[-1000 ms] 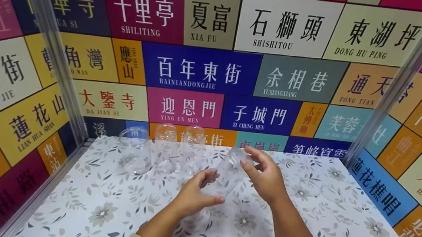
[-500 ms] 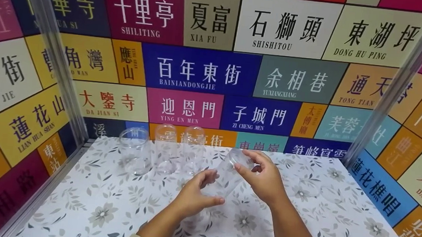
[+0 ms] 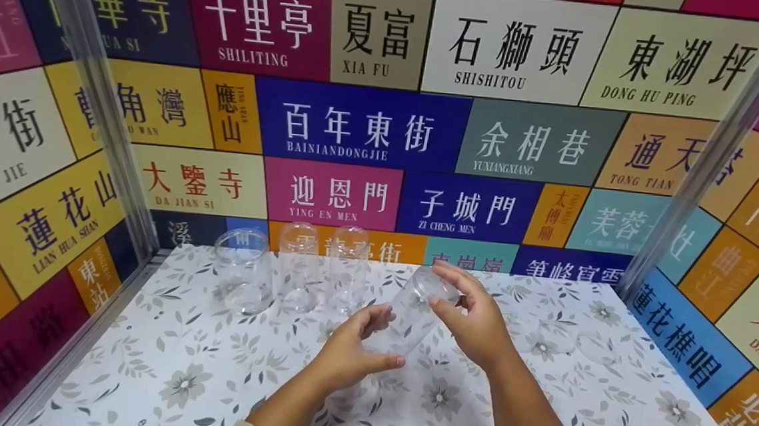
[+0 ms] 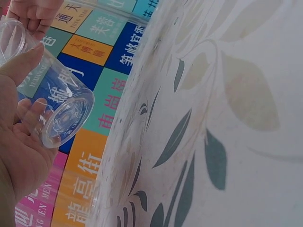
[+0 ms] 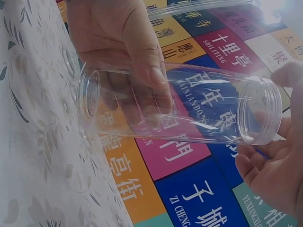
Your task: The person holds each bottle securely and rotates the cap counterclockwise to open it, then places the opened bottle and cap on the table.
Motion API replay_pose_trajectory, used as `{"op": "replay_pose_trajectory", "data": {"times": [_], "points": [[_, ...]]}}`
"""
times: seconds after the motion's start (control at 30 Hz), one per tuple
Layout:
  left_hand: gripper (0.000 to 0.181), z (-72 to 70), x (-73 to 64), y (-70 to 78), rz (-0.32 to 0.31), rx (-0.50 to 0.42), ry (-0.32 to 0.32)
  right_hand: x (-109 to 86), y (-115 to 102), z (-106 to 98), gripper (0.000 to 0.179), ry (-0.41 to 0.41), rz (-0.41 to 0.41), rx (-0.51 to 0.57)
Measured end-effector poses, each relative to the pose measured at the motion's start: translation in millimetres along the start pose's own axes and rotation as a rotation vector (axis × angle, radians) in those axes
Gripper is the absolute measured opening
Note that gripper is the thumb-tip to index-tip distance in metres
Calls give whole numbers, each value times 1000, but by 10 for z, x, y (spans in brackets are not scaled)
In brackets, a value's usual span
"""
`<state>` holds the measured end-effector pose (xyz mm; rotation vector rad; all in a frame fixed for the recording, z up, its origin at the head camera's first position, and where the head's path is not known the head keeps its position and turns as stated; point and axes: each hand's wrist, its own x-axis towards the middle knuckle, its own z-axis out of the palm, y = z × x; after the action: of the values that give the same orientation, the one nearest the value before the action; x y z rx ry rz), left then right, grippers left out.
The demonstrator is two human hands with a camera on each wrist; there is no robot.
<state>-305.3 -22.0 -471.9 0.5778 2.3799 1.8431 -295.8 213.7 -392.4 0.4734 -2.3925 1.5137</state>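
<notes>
A clear, empty jar (image 3: 406, 322) is held tilted in the air, its top end leaning away to the right. My left hand (image 3: 346, 352) grips the lower body, thumb on the near side and fingers behind it. At the upper end, my right hand (image 3: 479, 321) holds the rim between thumb and fingers. The right wrist view shows ridged rings (image 5: 265, 111) at that end, with the right fingers (image 5: 272, 175) around them. In the left wrist view the round base (image 4: 68, 120) faces down towards the table.
A wide clear jar (image 3: 243, 273) and two narrower clear jars (image 3: 296, 271) stand at the back left of the floral-patterned table (image 3: 261, 372). Flat clear round pieces (image 3: 548, 338) lie to the right. Sign-printed panels (image 3: 365, 128) enclose the back and sides.
My right thumb and fingers have shifted slightly around the jar's upper end. My left hand and the jars on the table stay where they were.
</notes>
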Motion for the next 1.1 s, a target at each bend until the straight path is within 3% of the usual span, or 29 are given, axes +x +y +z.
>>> {"op": "replay_pose_trajectory", "data": {"times": [0.27, 0.67, 1.1], "points": [[93, 2, 7, 1, -30, 14, 1, 22, -16, 11, 65, 69, 110, -80], [90, -6, 8, -6, -22, 16, 4, 21, -24, 20, 56, 109, 115, -62], [90, -5, 14, -10, -20, 14, 6, -7, -38, 17, 50, 83, 78, 27]]}}
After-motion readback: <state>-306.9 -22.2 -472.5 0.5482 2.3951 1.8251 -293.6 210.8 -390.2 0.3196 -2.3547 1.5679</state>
